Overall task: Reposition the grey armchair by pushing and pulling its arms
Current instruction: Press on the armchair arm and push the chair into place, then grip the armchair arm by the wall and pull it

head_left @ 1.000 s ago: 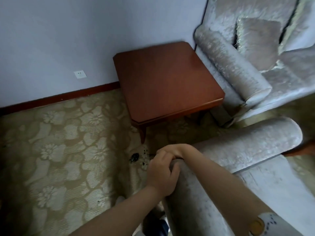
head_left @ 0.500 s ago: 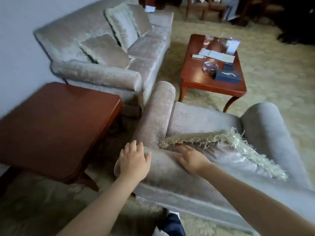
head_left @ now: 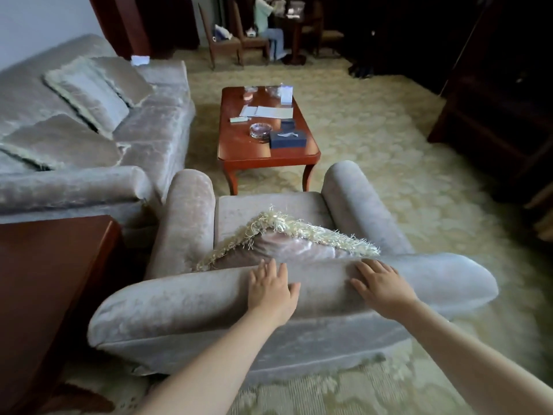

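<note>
Grey armchair (head_left: 179, 307), lower centre of frame.
My left hand (head_left: 272, 292) and right hand (head_left: 384, 287) lie flat on its back, fingers spread.

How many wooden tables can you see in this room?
2 clearly: a glossy red-brown coffee table beyond the grey velvet armchair, a matching side table left of it. A dark third may stand far back.

Sofa: the grey sofa (head_left: 155, 136) stands to my left, with fringed cushions (head_left: 89, 91) leaning on its back.
Side table: a side table (head_left: 45, 280) of red-brown wood, near my left, just beside the sofa's arm.
Worktop: a low red wooden worktop (head_left: 248, 151) ahead of me carries papers (head_left: 269, 111), a glass ashtray (head_left: 261, 130) and, just beside it, a dark blue box (head_left: 288, 139).
Floor: a pale flowered carpet (head_left: 374, 139).
Far end: wooden chairs (head_left: 223, 43) and a seated person (head_left: 266, 22).
Right: a dark cabinet (head_left: 493, 100).
</note>
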The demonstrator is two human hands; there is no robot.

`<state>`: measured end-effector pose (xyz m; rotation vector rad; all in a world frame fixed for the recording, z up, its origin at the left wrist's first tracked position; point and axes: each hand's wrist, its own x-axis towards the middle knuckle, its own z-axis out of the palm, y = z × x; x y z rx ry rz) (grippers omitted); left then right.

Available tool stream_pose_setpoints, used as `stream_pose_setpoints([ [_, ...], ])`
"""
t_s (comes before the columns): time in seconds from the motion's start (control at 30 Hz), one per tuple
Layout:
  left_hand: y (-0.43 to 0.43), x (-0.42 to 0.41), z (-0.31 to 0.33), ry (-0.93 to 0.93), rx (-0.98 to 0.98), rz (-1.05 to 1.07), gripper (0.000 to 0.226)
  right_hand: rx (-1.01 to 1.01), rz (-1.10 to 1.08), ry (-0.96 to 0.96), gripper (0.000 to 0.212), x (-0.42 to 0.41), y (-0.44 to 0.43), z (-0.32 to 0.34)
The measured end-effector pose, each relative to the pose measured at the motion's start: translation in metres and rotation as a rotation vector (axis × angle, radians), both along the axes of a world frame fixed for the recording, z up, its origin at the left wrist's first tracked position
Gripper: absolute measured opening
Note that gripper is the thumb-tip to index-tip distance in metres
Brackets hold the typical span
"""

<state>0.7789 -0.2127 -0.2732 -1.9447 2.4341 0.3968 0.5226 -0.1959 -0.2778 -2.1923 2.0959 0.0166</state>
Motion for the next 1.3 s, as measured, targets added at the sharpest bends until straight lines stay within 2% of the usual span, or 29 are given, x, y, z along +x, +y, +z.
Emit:
stream_pose_setpoints([
  [0.17, 0.002, -0.088, -0.005, -0.072, -0.008, 0.204, 0.055, 0.074, 0.115, 0.057, 0.061, -0.076, -0.006, 0.001],
  [0.3, 0.006, -0.103, -0.008, -0.129, -0.118, 0.336, 0.051, 0.121, 0.307, 0.078, 0.072, -0.118, -0.008, -0.003],
  [0.6, 0.001, -0.108, -0.010, -0.186, -0.199, 0.334, 0.068, 0.169, 0.605, -0.002, 0.091, -0.147, -0.046, -0.004],
  [0.73, -0.002, -0.111, -0.011, -0.158, -0.215, 0.368, 0.064, 0.213, 0.715, -0.049, 0.100, -0.154, -0.061, -0.008],
  [0.9, -0.005, -0.115, -0.007, -0.183, -0.247, 0.381, 0.058, 0.329, 0.751, -0.085, 0.102, -0.159, -0.069, -0.014],
  [1.0, -0.007, -0.115, -0.003, -0.243, -0.095, 0.441, 0.061, 0.389, 0.829, -0.091, 0.096, -0.165, -0.079, -0.012],
  [1.07, -0.008, -0.120, -0.005, -0.302, 0.028, 0.570, 0.059, 0.398, 0.914, -0.091, 0.089, -0.178, -0.087, -0.013],
  [1.17, -0.011, -0.143, -0.005, -0.281, 0.151, 0.926, 0.067, 0.423, 1.041, -0.082, 0.083, -0.197, -0.104, -0.015],
  [1.23, -0.013, -0.168, -0.001, -0.133, 0.167, 1.254, 0.077, 0.422, 1.114, -0.056, 0.079, -0.207, -0.122, -0.013],
  [1.3, -0.013, -0.211, 0.000, 0.090, 0.123, 1.528, 0.090, 0.381, 1.193, 0.002, 0.076, -0.223, -0.143, -0.007],
])
